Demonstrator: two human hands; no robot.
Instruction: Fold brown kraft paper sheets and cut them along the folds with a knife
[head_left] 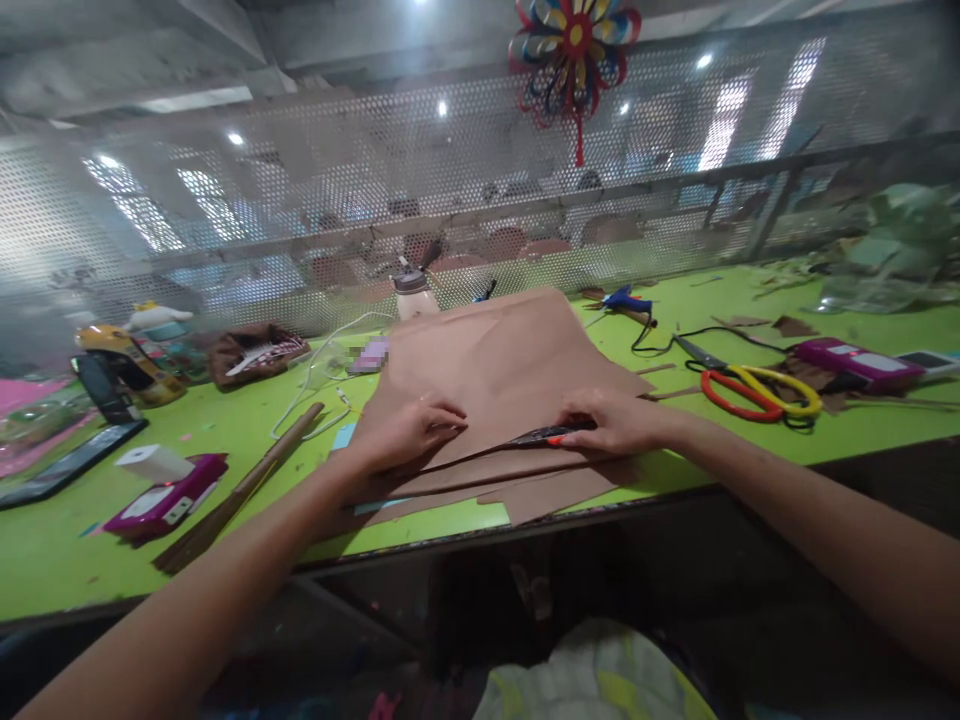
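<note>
A large sheet of brown paper (487, 350) lies creased across the near part of the table. My left hand (412, 432) rests on its left side, fingers loosely bent and a little apart, fingertips touching the surface. At the near right of the sheet, my right hand (607, 420) is closed around a dark, slim pointed tool (536, 437). Its tip points left along the paper's near fold, and a red-orange spot shows by the fingers. My palm hides the rest of the tool, so its exact kind cannot be made out. More brown paper (540, 492) lies underneath, reaching toward the table edge.
Scissors with red and yellow handles (757, 392) and a blue glue gun (628, 300) lie right. Purple power strips (859, 362) sit on the green table (450, 517). Leftward are a rolled brown strip (244, 485), a phone (71, 465) and a white cable (307, 375). A bottle (412, 290) stands behind.
</note>
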